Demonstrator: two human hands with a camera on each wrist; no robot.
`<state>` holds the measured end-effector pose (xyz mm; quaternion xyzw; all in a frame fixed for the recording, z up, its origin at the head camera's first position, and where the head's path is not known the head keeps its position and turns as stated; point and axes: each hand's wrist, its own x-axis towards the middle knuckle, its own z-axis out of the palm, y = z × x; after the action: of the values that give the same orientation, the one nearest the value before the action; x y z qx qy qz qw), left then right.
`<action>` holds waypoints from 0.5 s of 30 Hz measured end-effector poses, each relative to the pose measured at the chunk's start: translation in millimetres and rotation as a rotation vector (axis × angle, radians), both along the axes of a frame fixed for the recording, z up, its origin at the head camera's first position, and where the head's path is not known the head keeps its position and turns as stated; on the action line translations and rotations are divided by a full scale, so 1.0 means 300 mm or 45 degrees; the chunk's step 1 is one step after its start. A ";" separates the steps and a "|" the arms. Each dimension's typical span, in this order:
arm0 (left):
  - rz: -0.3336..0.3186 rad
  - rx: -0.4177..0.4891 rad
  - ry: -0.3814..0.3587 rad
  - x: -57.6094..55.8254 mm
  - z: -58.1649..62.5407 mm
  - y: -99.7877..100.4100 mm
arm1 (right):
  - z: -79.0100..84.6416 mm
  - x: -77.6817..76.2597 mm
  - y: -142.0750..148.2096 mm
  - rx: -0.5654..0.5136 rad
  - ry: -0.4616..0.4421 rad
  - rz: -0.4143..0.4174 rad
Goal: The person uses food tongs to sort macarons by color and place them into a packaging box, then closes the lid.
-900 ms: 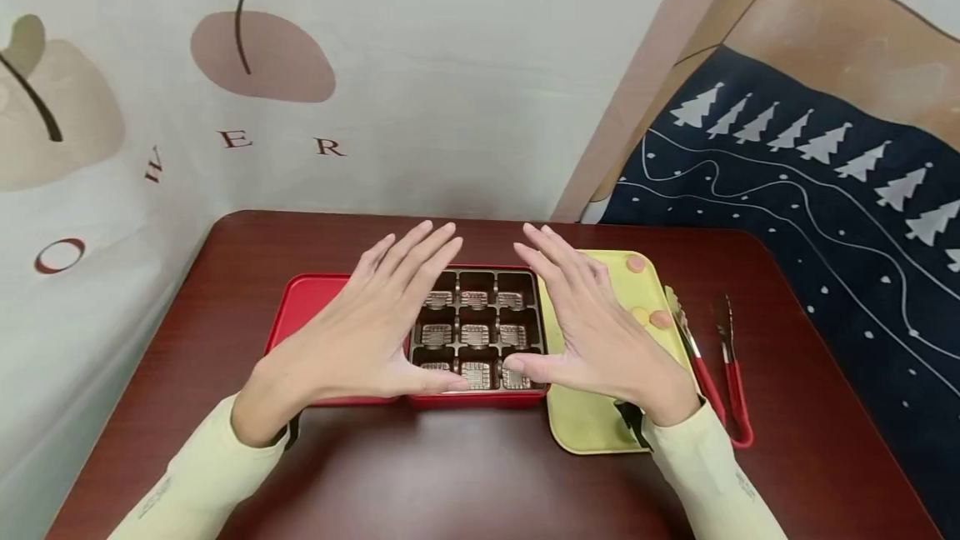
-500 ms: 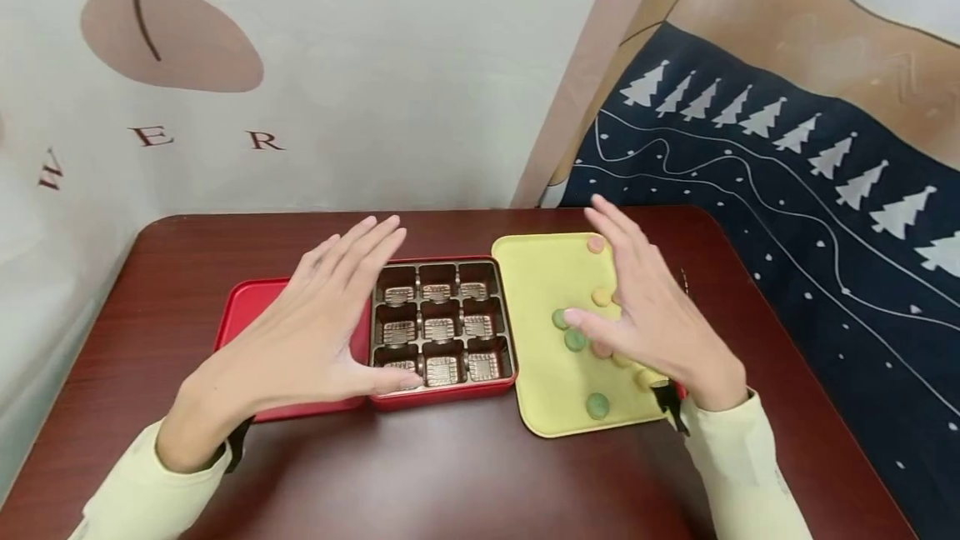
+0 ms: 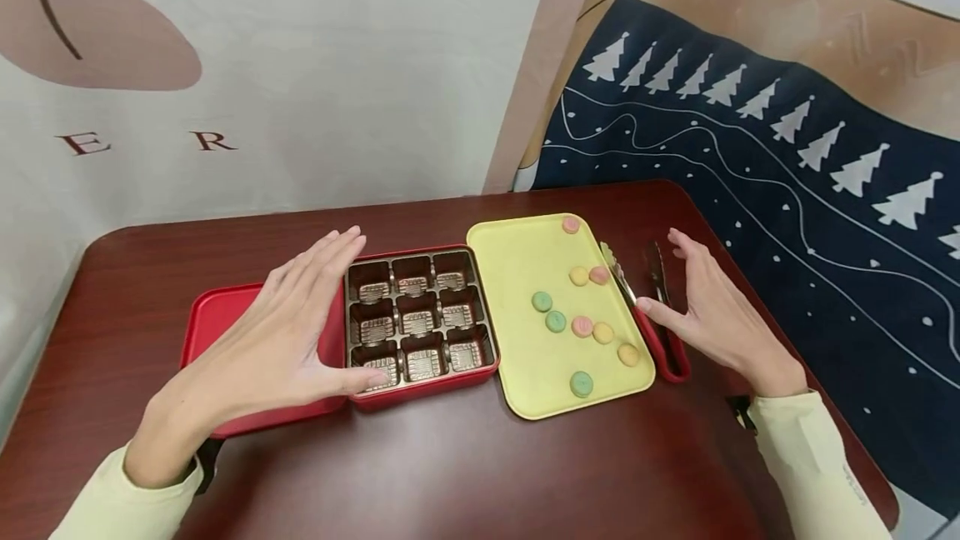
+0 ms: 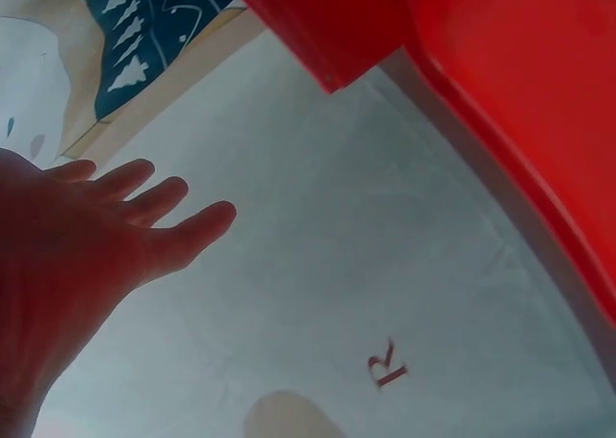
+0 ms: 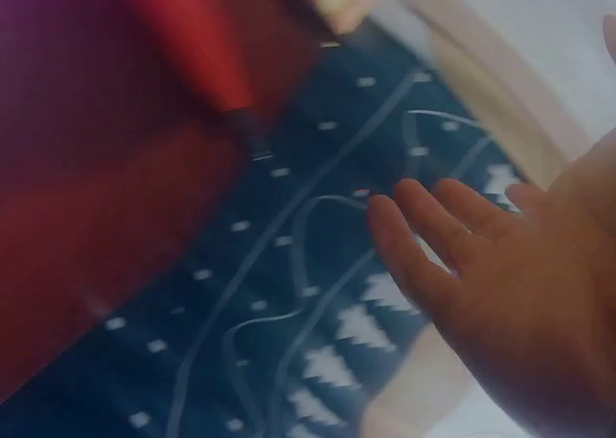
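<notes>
My left hand (image 3: 277, 340) is held with straight fingers and thumb spread, over the red lid (image 3: 217, 311) and the left edge of the red box (image 3: 427, 386). The box has a brown insert of square compartments, all with bare ribbed bottoms. The right hand (image 3: 720, 315) hovers at the right, fingers extended, its thumb tip overlapping the red-handled tongs (image 3: 678, 357) in the head view. In the right wrist view that hand (image 5: 520, 284) holds nothing. Small round pieces in green (image 3: 581, 383), yellow (image 3: 628, 354) and pink (image 3: 582, 326) lie scattered on a yellow tray (image 3: 517, 273).
The dark red-brown table (image 3: 450, 473) carries everything, with lid, box, tray and tongs side by side. A pale printed cloth (image 3: 337, 65) hangs behind, and a navy cloth with white trees (image 3: 712, 132) borders the right edge.
My hands have moved apart: the right hand has swung right from over the tray to beside the tongs, uncovering the round pieces. The head view has turned rightward.
</notes>
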<state>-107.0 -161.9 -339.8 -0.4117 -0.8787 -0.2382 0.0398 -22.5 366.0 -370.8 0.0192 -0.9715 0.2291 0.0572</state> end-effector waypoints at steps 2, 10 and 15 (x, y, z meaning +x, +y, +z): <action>0.002 0.014 -0.023 -0.004 -0.011 0.000 | -0.015 -0.002 0.025 0.025 -0.014 -0.032; 0.044 -0.048 -0.075 -0.006 -0.046 0.015 | -0.075 0.045 0.053 0.205 -0.240 -0.152; 0.088 -0.089 -0.134 0.002 -0.086 0.027 | -0.103 0.061 0.058 0.282 -0.387 -0.181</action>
<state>-106.6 -153.7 -365.6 -0.3690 -0.9011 -0.2272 -0.0127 -4.1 383.3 -401.8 -0.0780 -0.9872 0.1166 -0.0765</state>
